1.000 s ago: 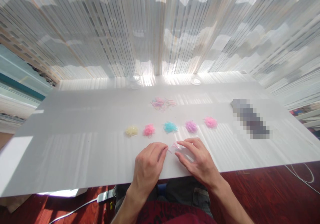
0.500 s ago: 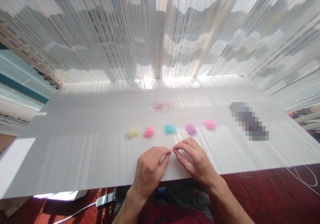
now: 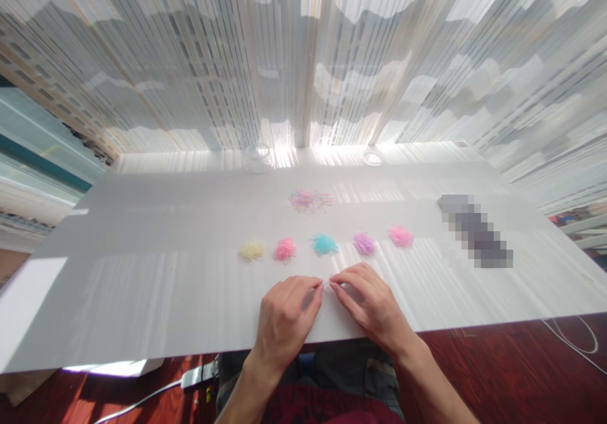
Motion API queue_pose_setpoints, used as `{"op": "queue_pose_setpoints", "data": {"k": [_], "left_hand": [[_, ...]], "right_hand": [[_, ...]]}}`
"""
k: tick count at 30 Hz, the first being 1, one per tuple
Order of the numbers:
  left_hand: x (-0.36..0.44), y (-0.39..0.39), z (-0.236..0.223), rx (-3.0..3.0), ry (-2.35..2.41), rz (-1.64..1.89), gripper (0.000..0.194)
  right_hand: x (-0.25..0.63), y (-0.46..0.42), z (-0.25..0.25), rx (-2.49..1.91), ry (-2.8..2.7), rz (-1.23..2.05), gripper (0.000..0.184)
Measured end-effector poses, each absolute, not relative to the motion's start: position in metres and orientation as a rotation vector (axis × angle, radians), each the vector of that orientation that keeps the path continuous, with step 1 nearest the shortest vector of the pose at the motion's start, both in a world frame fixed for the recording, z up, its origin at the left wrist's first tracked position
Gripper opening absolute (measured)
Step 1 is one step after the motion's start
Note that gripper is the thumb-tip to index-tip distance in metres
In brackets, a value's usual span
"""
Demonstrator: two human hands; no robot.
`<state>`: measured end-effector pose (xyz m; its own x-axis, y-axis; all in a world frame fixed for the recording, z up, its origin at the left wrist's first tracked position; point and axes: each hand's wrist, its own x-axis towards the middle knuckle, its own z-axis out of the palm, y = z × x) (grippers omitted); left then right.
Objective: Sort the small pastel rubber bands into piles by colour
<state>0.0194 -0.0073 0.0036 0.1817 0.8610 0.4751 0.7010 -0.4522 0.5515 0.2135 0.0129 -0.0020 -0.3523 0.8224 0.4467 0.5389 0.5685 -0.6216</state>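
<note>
Close to the near edge of the table, my left hand [image 3: 289, 310] and my right hand [image 3: 367, 301] face each other with thumb and forefinger pinched. A tiny, thin pale strand [image 3: 327, 284] shows between the two sets of fingertips; its exact kind is too small to make out. Beyond the hands lies a row of small heaps of thin strands: a yellow heap [image 3: 251, 251], a coral-pink heap [image 3: 285, 249], a turquoise heap [image 3: 325, 244], a purple heap [image 3: 364, 244] and a light-pink heap [image 3: 401, 236]. Farther back is a looser mixed-colour heap [image 3: 310, 201].
A clear round container [image 3: 258, 158] and a clear lid [image 3: 372, 158] stand at the back of the white table [image 3: 142, 253]. To the right lies a pixelated dark object [image 3: 477, 231]. Sheer curtains [image 3: 303, 64] hang behind. White cables [image 3: 142, 402] run over the red floor.
My fingertips have moved slightly, and a pale strand between them shows more clearly. The heaps stay as they were; the view has shifted a little.
</note>
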Motion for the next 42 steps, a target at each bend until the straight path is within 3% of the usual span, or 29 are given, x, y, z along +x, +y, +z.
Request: {"op": "queue_pose_setpoints", "data": {"k": [32,42], "left_hand": [[0.021,0.022,0.021,2.254,1.602,1.147,0.015],[0.037,0.055,0.033,2.358,1.941,0.831,0.013]], "right_hand": [[0.216,0.026,0.009,-1.064,-1.804,0.429,0.019],[0.236,0.017,0.004,-1.158,-1.769,0.532,0.013]]}}
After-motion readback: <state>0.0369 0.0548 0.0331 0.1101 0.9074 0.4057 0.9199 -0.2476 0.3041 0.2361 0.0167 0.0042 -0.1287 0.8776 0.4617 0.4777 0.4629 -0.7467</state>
